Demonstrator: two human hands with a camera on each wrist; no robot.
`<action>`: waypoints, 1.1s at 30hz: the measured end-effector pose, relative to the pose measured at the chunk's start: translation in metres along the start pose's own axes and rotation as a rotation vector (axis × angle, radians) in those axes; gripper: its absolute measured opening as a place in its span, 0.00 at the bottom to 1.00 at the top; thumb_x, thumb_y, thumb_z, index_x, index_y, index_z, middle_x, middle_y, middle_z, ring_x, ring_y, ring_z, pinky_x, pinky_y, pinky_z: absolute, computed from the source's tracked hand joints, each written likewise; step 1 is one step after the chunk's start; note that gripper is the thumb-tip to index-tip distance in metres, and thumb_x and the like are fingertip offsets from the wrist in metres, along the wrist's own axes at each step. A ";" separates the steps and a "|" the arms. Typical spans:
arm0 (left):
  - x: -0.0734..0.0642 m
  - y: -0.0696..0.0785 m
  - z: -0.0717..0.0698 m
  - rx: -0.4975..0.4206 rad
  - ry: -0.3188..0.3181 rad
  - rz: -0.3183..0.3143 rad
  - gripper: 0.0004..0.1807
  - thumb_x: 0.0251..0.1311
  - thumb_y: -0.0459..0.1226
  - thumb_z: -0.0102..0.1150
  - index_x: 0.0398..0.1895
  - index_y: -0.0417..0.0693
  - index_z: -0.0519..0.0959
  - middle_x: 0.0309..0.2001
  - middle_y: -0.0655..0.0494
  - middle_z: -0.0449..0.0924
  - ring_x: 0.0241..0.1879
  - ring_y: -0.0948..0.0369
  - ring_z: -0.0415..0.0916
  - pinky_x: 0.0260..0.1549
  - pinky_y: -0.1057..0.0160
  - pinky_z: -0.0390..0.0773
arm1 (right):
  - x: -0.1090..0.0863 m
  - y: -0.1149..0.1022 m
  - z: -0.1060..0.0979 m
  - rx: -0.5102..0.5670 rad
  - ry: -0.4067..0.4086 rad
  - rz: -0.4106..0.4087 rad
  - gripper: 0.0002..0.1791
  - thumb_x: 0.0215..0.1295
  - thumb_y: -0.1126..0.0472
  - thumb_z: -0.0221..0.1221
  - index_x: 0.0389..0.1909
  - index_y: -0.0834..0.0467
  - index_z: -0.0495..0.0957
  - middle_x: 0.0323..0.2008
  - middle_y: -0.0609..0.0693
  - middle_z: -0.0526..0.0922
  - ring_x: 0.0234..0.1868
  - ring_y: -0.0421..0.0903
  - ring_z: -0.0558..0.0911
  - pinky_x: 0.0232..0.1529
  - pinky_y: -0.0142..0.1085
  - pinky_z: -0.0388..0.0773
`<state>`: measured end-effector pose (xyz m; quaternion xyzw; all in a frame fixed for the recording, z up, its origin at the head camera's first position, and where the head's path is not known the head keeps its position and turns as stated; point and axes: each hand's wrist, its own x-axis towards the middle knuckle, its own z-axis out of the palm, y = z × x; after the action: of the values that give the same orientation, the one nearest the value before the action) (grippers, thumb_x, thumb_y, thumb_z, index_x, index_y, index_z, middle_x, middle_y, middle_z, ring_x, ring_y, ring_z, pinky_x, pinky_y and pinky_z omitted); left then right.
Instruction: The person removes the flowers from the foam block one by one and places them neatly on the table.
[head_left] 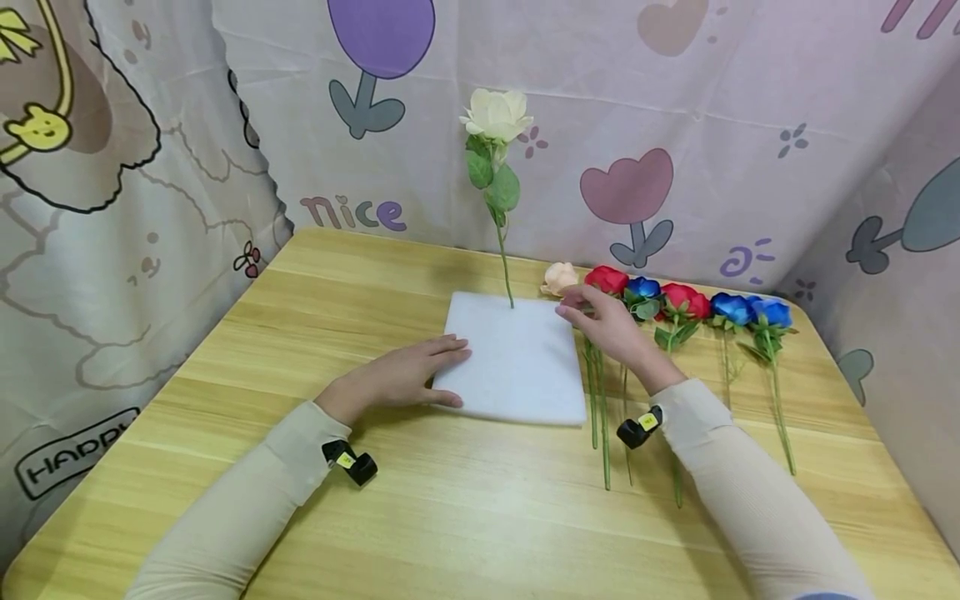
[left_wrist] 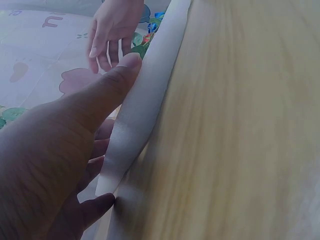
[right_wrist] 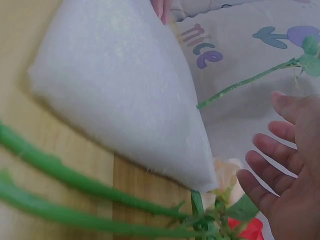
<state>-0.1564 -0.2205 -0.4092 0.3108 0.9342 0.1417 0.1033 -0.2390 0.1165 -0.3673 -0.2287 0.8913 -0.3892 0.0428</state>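
Observation:
A white square foam block (head_left: pixel 517 358) lies on the table, and one white artificial rose (head_left: pixel 497 115) stands upright in its far edge. My left hand (head_left: pixel 408 372) rests on the block's left side, fingers extended across it and thumb near the front corner. In the left wrist view the thumb (left_wrist: pixel 112 85) lies along the white side of the block. My right hand (head_left: pixel 611 329) is over the block's far right corner, beside a pale peach rose (head_left: pixel 560 278). Seen from the right wrist, its fingers (right_wrist: pixel 272 172) are spread and loosely bent, holding nothing.
To the right lie several artificial roses in a row: red ones (head_left: pixel 684 300) and blue ones (head_left: pixel 771 312), with green stems (head_left: pixel 782 417) pointing toward the front. A patterned cloth (head_left: pixel 450 167) hangs behind the wooden table (head_left: pixel 480 517).

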 end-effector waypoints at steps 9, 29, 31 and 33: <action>-0.001 0.001 0.001 -0.004 0.004 0.001 0.53 0.55 0.72 0.46 0.77 0.51 0.56 0.77 0.57 0.48 0.76 0.55 0.43 0.71 0.53 0.51 | 0.024 -0.011 0.016 0.031 -0.016 0.001 0.28 0.71 0.46 0.57 0.63 0.60 0.72 0.53 0.55 0.79 0.55 0.53 0.77 0.55 0.48 0.76; -0.001 0.003 0.000 0.002 0.009 -0.004 0.53 0.55 0.73 0.45 0.76 0.52 0.57 0.77 0.58 0.49 0.75 0.55 0.44 0.70 0.52 0.54 | 0.072 -0.027 0.046 -0.070 -0.106 0.025 0.27 0.75 0.41 0.48 0.57 0.59 0.77 0.52 0.55 0.80 0.55 0.53 0.77 0.56 0.47 0.74; -0.001 0.002 0.000 0.001 0.009 0.000 0.53 0.55 0.73 0.46 0.76 0.51 0.57 0.77 0.57 0.49 0.75 0.55 0.44 0.70 0.51 0.54 | 0.075 -0.027 0.047 -0.078 -0.116 0.023 0.27 0.76 0.42 0.46 0.56 0.60 0.78 0.50 0.56 0.81 0.52 0.53 0.78 0.54 0.48 0.75; -0.001 0.002 0.000 0.004 0.004 -0.006 0.52 0.55 0.73 0.45 0.77 0.52 0.57 0.77 0.58 0.48 0.75 0.56 0.43 0.70 0.53 0.53 | 0.078 -0.028 0.049 -0.081 -0.116 0.012 0.26 0.77 0.45 0.45 0.54 0.61 0.78 0.47 0.56 0.81 0.49 0.52 0.78 0.51 0.47 0.75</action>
<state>-0.1545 -0.2194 -0.4084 0.3081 0.9355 0.1403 0.1012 -0.2860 0.0321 -0.3735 -0.2471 0.9037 -0.3386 0.0872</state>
